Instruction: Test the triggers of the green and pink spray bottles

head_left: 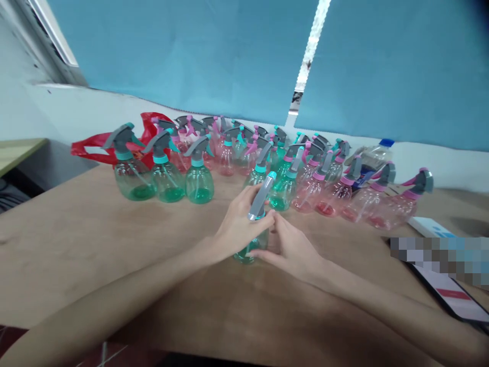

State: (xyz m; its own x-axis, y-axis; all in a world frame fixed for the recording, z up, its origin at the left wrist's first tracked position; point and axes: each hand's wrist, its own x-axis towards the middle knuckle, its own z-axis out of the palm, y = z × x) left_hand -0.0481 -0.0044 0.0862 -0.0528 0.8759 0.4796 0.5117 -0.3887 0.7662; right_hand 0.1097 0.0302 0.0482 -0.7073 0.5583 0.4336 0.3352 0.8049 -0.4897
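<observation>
A green spray bottle [262,197] with a grey and teal spray head stands in front of me at the middle of the table. My left hand [239,227] is closed around its neck, just under the spray head. From the right, my right hand [296,244] grips the bottle's body, thumb low on the side and fingertips near the neck. Green shows at the bottom of the bottle; the rest of its body is largely hidden by my hands. Right behind it stand more green bottles, one of them a green spray bottle [281,193] with a grey head.
Several green spray bottles [199,184] stand at the left, several pink ones [305,196] at the right. A red plastic bag [91,145] lies behind the left ones. A blue-capped clear bottle [376,153] is at the back right. A phone [446,290] lies near the table's right side.
</observation>
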